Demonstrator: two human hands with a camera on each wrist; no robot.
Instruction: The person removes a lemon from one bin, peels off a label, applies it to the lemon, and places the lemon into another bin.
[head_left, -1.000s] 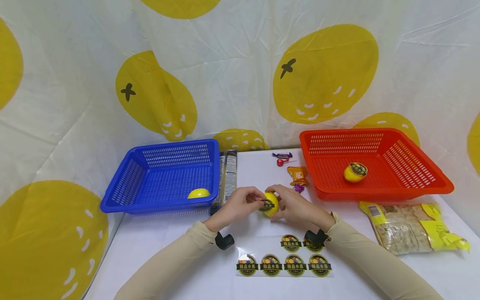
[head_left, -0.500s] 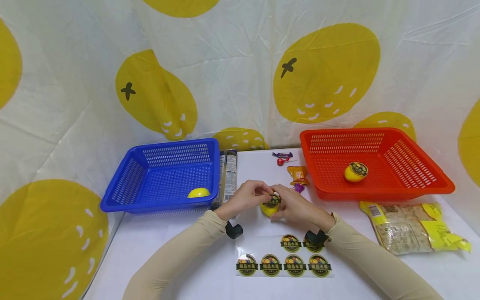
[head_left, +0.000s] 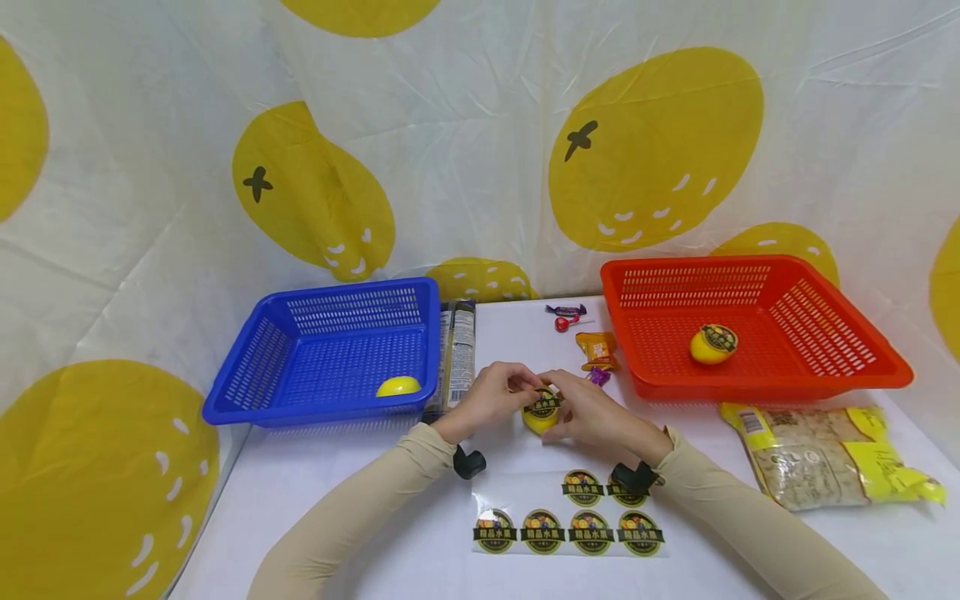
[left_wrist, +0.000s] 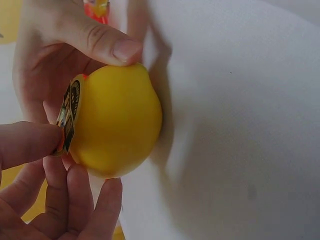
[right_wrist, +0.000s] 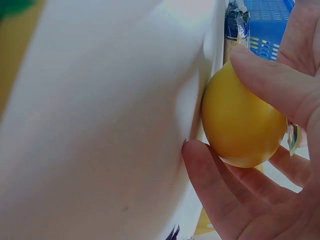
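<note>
- Lemon (left_wrist: pixel 120 120) over the table (head_left: pixel 420 533), gripped between the right hand's (head_left: pixel 592 410) thumb and fingers.
- Left hand (head_left: pixel 495 398) pinches the sticker (head_left: pixel 545 404) against it.
- Probably light, firm, slightly slippery; best held by its sides.

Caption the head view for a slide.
Left hand holds a round sticker against yellow fruit in the right hand, blue basket and red basket beyond.

Right grip (left_wrist: pixel 62 40) holds yellow fruit (left_wrist: pixel 117 122), left grip (left_wrist: pixel 65 212) touching its sticker (left_wrist: pixel 70 112).
</note>
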